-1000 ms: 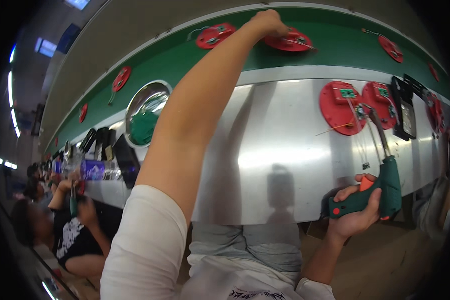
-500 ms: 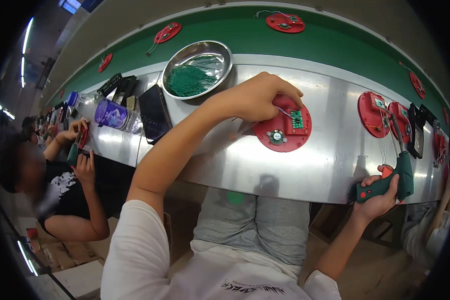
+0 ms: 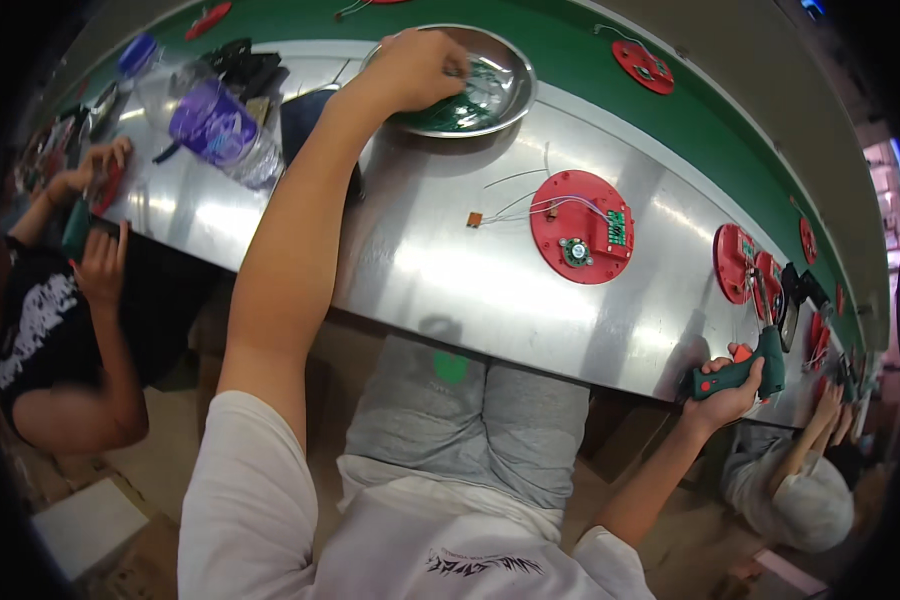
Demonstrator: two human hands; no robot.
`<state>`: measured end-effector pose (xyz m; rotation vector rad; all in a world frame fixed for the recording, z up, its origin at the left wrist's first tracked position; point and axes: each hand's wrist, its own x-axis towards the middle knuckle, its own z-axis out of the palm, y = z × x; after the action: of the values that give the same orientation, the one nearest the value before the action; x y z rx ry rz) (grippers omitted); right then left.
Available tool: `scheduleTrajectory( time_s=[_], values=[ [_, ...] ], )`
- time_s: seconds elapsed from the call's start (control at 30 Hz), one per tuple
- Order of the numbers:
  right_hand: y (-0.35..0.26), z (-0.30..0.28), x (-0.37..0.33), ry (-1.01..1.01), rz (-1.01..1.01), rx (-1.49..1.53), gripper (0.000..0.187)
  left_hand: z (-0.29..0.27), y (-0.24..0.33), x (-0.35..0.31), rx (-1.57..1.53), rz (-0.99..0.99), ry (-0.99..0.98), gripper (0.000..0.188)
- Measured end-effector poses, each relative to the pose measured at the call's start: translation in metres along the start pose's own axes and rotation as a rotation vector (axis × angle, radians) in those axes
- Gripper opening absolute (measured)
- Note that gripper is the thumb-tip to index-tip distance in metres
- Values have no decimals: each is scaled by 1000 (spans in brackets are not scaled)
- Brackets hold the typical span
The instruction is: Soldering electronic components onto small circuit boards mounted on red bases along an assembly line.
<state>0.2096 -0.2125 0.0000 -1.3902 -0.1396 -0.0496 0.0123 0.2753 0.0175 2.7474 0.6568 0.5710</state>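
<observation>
My left hand is over the shiny steel bowl, its fingers curled down among thin green strips; the fingertips are partly hidden, so what they pinch does not show. At the right, my right hand grips a dark green soldering gun with a red trigger, its metal tip pointing away from me. Between the hands a round red plastic disc lies on the bench. It carries a small green circuit board, a round metal part and loose wires reaching a small brown square.
More red discs lie beyond the gun tip, another on the green strip behind the metal bench. A purple-labelled bottle and dark phone are left of the bowl. A co-worker's hand shows at left.
My left hand has left the red disc and gone up and left into the bowl. The disc's wires now lie spread leftward. My right hand still holds the soldering gun; the whole view has shifted.
</observation>
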Motion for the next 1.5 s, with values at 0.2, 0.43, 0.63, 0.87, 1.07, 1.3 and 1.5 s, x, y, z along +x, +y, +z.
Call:
scheduleTrajectory(
  time_s=[0.2, 0.43, 0.63, 0.87, 1.07, 1.3, 1.5],
  values=[
    [1, -5, 5, -27, 51, 36, 40, -30, 25, -14, -82, -72, -71, 18],
    [1, -4, 5, -21, 58, 60, 42, -26, 23, -12, -85, -82, -133, 18],
    [3, -7, 6, -10, 39, 66, 41, -16, 30, -34, 135, 245, 288, 15],
    [3, -4, 6, 28, 22, 94, 41, -14, 19, -1, -245, 192, 318, 15],
    [-3, 5, -3, -58, 6, 70, 41, -14, 24, -1, -636, 101, 341, 16],
    [-3, 6, -10, -273, -125, 102, 41, -24, 91, -19, -520, 240, 342, 16],
    [-2, 15, -45, -491, -136, 116, 46, 17, 177, -74, -309, 501, 299, 13]
  ],
)
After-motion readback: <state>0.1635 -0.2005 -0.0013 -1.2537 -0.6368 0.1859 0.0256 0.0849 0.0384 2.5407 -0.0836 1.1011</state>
